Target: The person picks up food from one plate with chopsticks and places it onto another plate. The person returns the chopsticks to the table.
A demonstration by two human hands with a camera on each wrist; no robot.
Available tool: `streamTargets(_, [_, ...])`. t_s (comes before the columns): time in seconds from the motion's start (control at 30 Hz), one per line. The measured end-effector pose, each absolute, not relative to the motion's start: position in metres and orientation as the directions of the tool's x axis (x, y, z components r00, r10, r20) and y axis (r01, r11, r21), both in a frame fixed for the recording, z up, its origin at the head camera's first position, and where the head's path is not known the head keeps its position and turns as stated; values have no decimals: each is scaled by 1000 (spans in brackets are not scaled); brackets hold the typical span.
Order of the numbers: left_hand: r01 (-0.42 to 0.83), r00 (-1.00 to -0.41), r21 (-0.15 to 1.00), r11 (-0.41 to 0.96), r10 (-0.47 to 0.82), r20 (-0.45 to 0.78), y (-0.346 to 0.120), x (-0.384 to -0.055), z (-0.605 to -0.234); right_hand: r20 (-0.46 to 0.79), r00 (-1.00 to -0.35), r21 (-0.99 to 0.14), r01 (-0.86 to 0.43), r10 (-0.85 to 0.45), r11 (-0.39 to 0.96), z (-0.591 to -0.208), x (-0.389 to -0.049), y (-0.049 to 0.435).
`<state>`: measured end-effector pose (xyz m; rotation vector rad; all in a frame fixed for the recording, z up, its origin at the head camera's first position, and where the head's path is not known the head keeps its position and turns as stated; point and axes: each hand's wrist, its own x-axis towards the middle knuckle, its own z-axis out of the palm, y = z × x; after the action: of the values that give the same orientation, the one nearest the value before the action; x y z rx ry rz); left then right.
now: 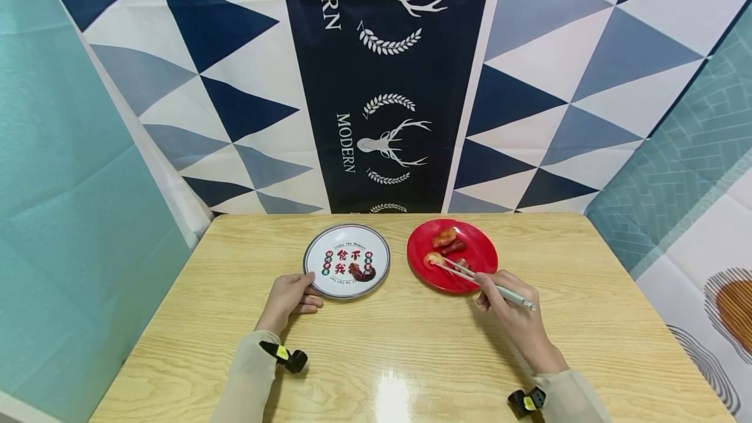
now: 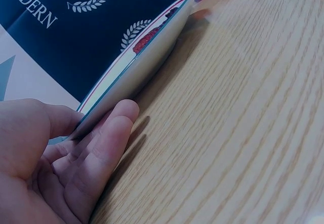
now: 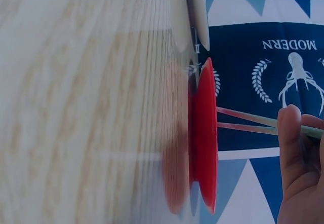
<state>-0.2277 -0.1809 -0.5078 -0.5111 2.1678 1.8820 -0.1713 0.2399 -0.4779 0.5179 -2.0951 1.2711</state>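
Two sticks [image 1: 516,297] meet a bite on the red plate [image 1: 480,248]

The sticks are slim, straight and glossy, greyish-green at the thick ends and whitish toward the narrow tips, which stand a little spread. The right hand [image 1: 514,318] grasps them, fingers curled round the shafts. They slope down and forward, the long axis slanting over the red plate's near edge: tips forward and left, thick ends back and right. The tips meet an orange piece [image 1: 434,258] on the plate's left side; whether they squeeze it, I can't tell from here. Beyond it lie browned pieces [image 1: 444,237]. Over on the left, the left hand [image 1: 289,297] grips the white plate [image 1: 316,258], thumb on the rim, fingers below; a dark, curled bit [image 1: 362,272] lies right of its middle
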Motion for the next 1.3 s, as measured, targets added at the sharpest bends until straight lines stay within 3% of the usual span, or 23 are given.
streamTargets(1.3, [-404,-913,908,112,-106,-393,-182,-229,-509,635,-771,-680,-525,52,512,-466,-164,240])
